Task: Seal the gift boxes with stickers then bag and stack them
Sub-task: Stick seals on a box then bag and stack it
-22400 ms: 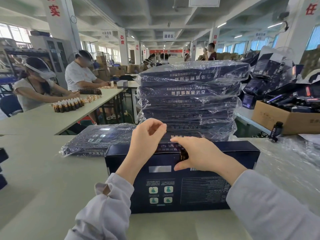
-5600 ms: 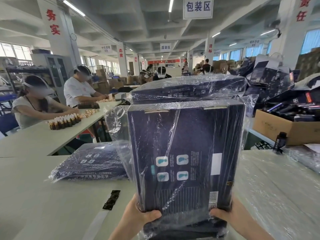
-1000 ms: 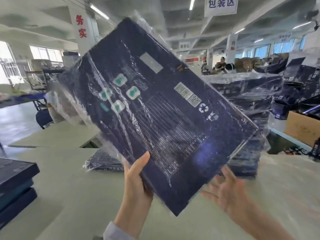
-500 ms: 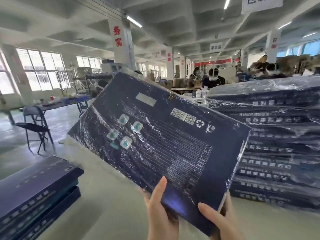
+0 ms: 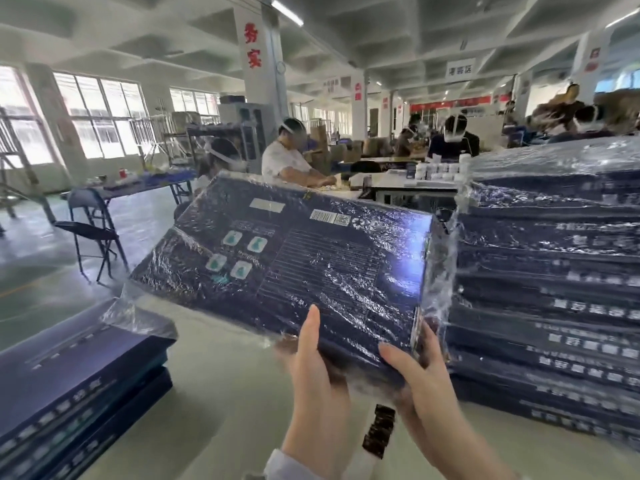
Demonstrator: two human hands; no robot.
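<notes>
A: What is laid out here?

B: A pale table is seen. A tall stack of bagged boxes is set at its right and a lower pile of unbagged boxes at its left.

A: Where is the box in hand?

B: The bagged gift box is held in the air over the table, tilted, with its printed back face turned up. It is just beside the stack and not yet on it.

A: How is it gripped?

B: Its near edge is clamped by the left hand, thumb on top and fingers beneath. The near right corner is wrapped by the right hand in the same way.

A: What is needed for a good placement?

B: Stacking is judged to be the step. The box should be levelled first, then raised above the top of the stack and lowered flat, with its edges matched to those below. The loose bag tail at the far left is best tucked under, so that nothing is snagged.

A: Anything smaller to be minded?

B: A dark sticker strip is left on the table below the hands, and should be kept from being swept off.
</notes>
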